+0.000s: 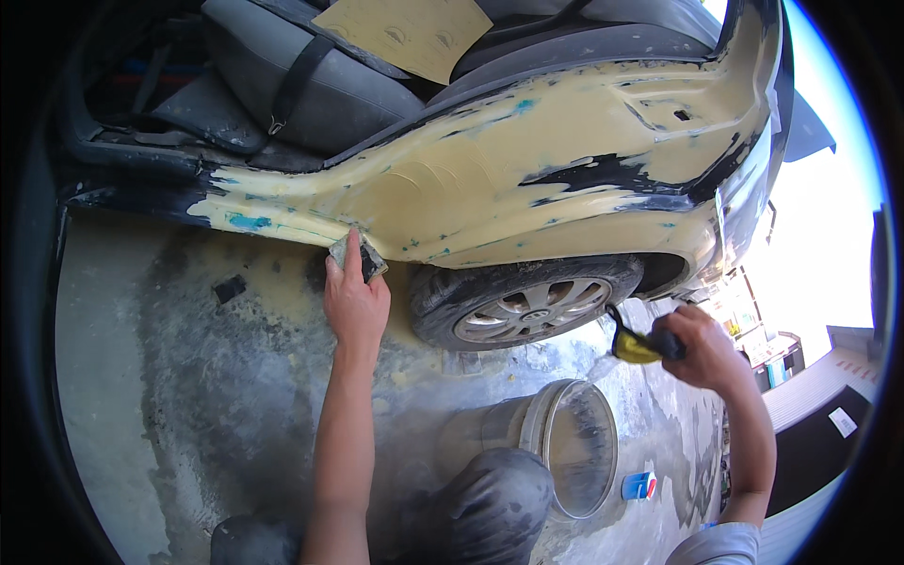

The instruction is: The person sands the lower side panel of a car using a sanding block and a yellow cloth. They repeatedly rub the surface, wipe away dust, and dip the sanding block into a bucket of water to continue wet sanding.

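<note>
My left hand (358, 300) grips a small dark sanding block or pad (371, 260), its index finger laid along it. The pad touches the lower edge of the car's rocker panel (296, 212), just ahead of the rear wheel. Cream-coloured filler with teal and black patches covers the panel and the rear quarter panel (452, 176). On the right, my right hand (696, 346) is closed around the dark part of a yellow and black object (635, 346), whose kind I cannot tell. That object is held above and beside an open bucket (611, 452).
The rear wheel (530, 311) stands between my hands. A small blue container (638, 486) is on the wet, stained concrete floor right of the bucket. A dark square piece (229, 289) lies on the floor at left. My knee (501, 501) is close to the bucket. Yellow sandpaper sheet (409, 32) rests above the seat.
</note>
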